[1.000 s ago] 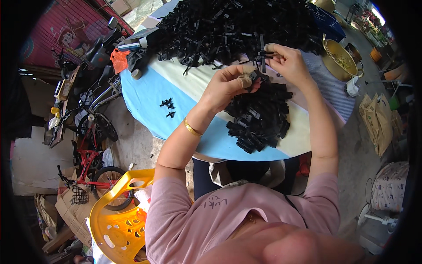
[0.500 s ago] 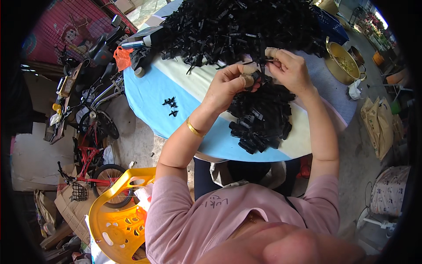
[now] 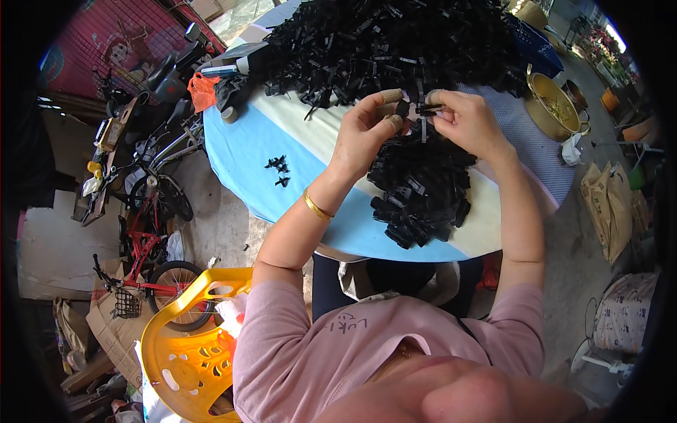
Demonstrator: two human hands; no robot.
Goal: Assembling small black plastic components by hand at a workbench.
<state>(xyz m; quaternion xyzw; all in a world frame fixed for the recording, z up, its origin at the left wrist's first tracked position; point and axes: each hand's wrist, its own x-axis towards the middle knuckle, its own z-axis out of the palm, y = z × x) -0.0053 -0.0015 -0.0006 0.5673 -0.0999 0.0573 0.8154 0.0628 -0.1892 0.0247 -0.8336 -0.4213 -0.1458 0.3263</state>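
My left hand [image 3: 368, 132] pinches a small black plastic piece [image 3: 403, 109] between thumb and fingers, with finger covers on the tips. Close beside it, my right hand [image 3: 467, 121] is closed on a thin black plastic strip [image 3: 427, 110]. The two hands face each other with a small gap between what they hold. Below them lies a smaller pile of black plastic pieces [image 3: 422, 190]. Beyond the fingertips spreads a large heap of black plastic parts [image 3: 381, 49]. A few tiny black pieces [image 3: 279, 168] rest on the blue cloth to the left.
The round table carries a striped cloth [image 3: 247, 155]. A gold-coloured pot [image 3: 552, 106] stands at the right edge; a red plastic bag [image 3: 203, 92] and small jar [image 3: 229, 115] are at the left. A yellow chair [image 3: 187, 352] and red bicycle [image 3: 144, 247] stand left of me.
My fingers have shifted slightly: the right hand is lower and nearer the left, and the black strip in it now points toward the left hand's piece. The view has moved a little.
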